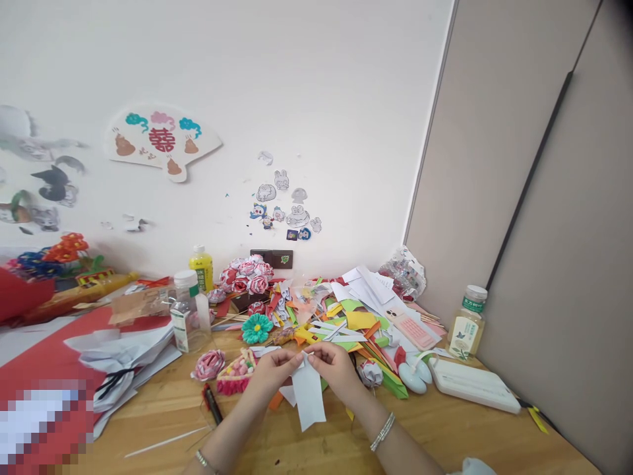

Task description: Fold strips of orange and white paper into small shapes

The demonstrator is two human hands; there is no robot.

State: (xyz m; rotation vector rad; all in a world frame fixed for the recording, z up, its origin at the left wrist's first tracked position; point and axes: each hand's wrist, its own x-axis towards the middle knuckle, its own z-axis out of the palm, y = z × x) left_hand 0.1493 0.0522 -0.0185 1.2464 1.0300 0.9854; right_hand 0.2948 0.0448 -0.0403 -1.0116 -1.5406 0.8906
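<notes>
Both hands meet near the middle of the view, above the wooden table. A white paper strip (309, 396) hangs down between them, its lower end cut at a slant. My left hand (277, 367) pinches the strip's top edge from the left, thumb and fingers pressed together. From the right, my right hand (330, 364) pinches the same top end, its fingertips close to those of the left. The fingertips hide the very top of the paper. Behind the hands lies a heap of coloured paper strips (361, 320).
Left of the hands are a pink paper rose (208, 365), a candy-filled triangular box (236, 374) and a black-and-red pen (212, 404). A white power bank (475, 384) and a drink bottle (466, 323) stand right. An empty bottle (186, 313) is back left.
</notes>
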